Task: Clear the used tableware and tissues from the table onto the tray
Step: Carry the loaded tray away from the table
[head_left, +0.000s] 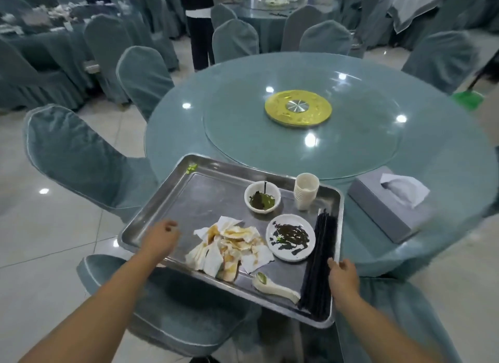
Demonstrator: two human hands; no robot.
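A steel tray (172, 200) juts over the near edge of the round table (243, 98). On it lie stained used tissues (232, 249), a small bowl (262, 197) with dark sauce, a smeared white plate (290, 237), a stack of paper cups (306, 191), a bundle of black chopsticks (321, 260) and a white spoon (275, 288). My left hand (159, 241) grips the tray's left rim. At the right rim my right hand (343, 277) grips the tray beside the chopsticks.
A grey tissue box (383, 211) sits on the table right of the tray. A glass turntable with a gold hub (297, 108) fills the table's middle. Covered chairs (81, 157) ring the table; one is below the tray. A person stands at the far table.
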